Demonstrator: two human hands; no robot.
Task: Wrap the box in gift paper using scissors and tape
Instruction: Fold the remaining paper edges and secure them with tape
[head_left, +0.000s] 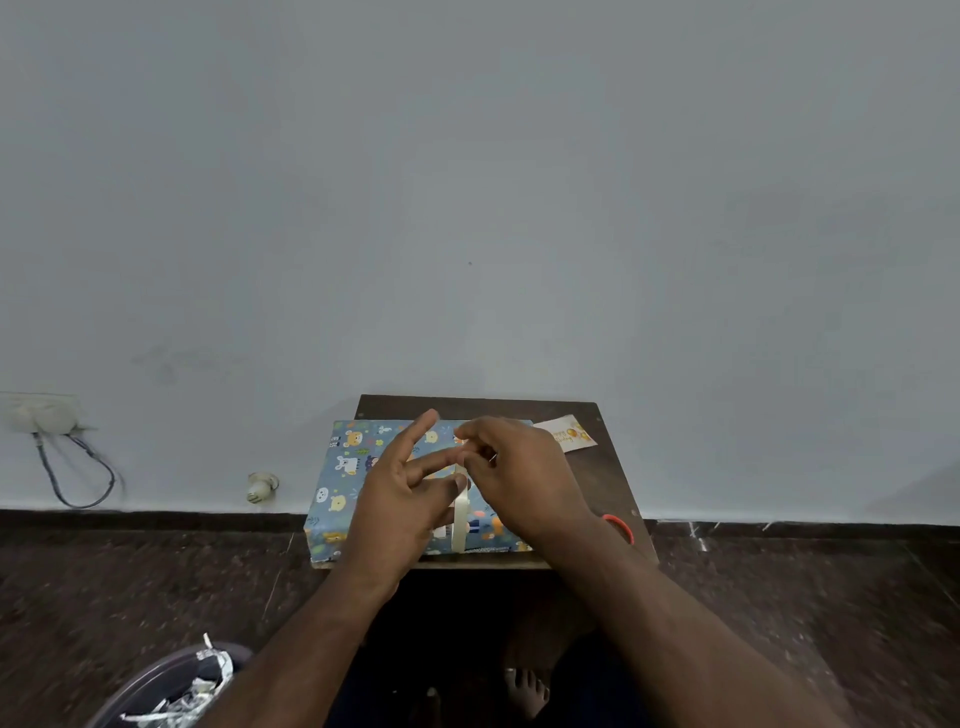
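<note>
A flat box (340, 483) wrapped in blue paper with cartoon animals lies on a small dark wooden table (605, 483). A cream ribbon (459, 525) runs over the box's top from the near edge up to my hands. My left hand (402, 499) hovers over the box's middle, its fingers spread and the ribbon at its thumb and fingertips. My right hand (511, 467) is above the box's right half with fingers curled, pinching the ribbon's upper end. No scissors or tape show.
A small greeting card (569, 434) lies on the table's far right corner. A round bin (171, 686) with paper scraps stands on the dark floor at the lower left. A wall socket with a cable (44, 415) is at the left. My bare foot (527, 688) is under the table.
</note>
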